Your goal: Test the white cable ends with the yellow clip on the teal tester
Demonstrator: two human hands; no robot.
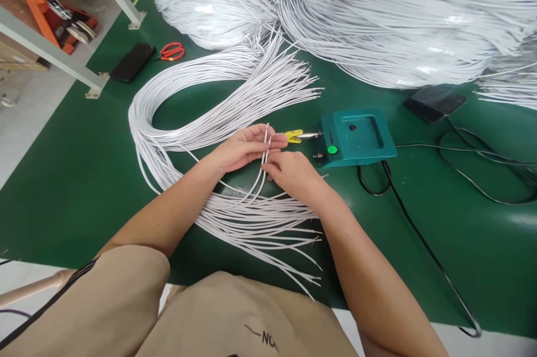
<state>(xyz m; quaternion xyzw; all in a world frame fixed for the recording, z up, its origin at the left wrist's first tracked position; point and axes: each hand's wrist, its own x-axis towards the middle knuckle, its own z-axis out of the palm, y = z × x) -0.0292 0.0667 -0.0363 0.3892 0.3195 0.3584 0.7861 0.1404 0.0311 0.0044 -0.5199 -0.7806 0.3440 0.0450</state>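
Note:
Two white wires (265,158) stand with their tips up between my hands. My left hand (245,147) is closed, with the wires at its fingers. My right hand (289,171) pinches the same wires a little lower. Just right of my left fingertips is a yellow clip (293,136) on a metal rod from a teal machine (356,136) with a lit green button (333,149). A looped bundle of white wires (140,113) curves around on the left, one set of ends fanning out above my hands. More loose wire ends (255,225) spread below my forearms.
Large heaps of white wire (377,15) fill the back of the green table (50,195). At the back left lie a black phone (133,62) and red-handled scissors (172,51). A black pedal-like box (435,104) and black cables (419,234) are on the right.

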